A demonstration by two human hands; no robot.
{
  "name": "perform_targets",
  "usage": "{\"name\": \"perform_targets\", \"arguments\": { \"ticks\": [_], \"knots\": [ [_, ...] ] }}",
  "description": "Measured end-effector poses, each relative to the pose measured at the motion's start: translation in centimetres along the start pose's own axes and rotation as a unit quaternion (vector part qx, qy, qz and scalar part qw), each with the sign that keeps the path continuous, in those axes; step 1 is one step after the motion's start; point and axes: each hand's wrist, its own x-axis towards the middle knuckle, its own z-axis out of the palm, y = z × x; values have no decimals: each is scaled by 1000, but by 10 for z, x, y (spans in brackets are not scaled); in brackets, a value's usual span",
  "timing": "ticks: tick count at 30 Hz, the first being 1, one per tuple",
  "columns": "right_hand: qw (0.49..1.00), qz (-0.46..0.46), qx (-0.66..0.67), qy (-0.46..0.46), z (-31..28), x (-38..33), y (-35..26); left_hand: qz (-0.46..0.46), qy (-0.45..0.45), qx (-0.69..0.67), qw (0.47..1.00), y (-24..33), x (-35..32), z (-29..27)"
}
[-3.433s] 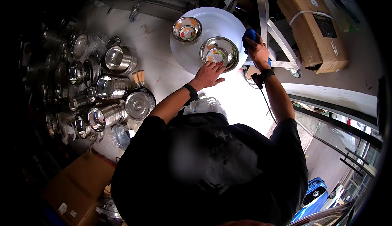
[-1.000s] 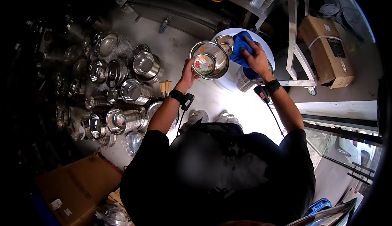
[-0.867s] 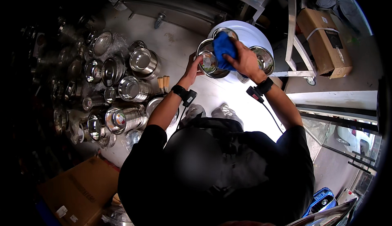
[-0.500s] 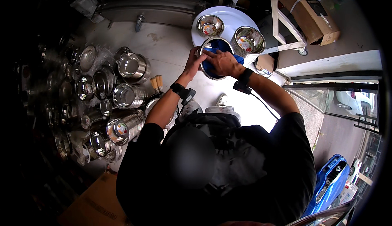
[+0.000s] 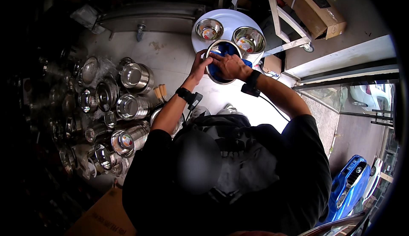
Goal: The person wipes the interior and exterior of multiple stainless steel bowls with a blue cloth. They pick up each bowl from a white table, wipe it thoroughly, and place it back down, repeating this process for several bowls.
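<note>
A shiny metal bowl point(image 5: 223, 82) is tilted in my hands at the near edge of a round white stool or small table point(image 5: 229, 14). My left hand point(image 5: 198, 70) grips its left rim, thumb on the near side. Inside the bowl my right hand point(image 5: 232, 67) presses a blue cloth point(image 5: 228, 48) against the wall, its fingers partly hidden by the cloth. Behind stand a small metal bowl point(image 5: 209, 29) at the left and a larger metal bowl point(image 5: 249, 40) at the right, both with colourful round labels on their bottoms.
Many stacked metal bowls and pots point(image 5: 135, 76) cover the floor at the left, some in clear plastic. Several wooden handles point(image 5: 160, 92) stick up beside them. A wheeled metal frame point(image 5: 294, 40) and a cardboard box point(image 5: 315, 12) stand at the far right. Another carton point(image 5: 106, 212) is near left.
The view has shifted, so the white surface and its bowls appear farther left. My right hand has shifted slightly inside the bowl with the cloth; my left hand keeps its hold.
</note>
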Motion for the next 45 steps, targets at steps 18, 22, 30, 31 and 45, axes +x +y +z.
{"name": "perform_targets", "arguments": {
  "ticks": [18,22,30,31,45],
  "knots": [
    [964,153,123,-178,-27,14,25,123,42,27,991,-5,0,17],
    [955,133,177,-199,-23,13,32,116,47,180,976,3,5,14],
    [923,200,329,20,-32,12,49,14,79,2,997,11,6,-3],
    [918,189,346,39,-29,19,50,0,77,3,997,8,7,-8],
    [883,126,432,-136,-63,25,5,-2,-15,-164,986,-17,21,-17]
  ]
}}
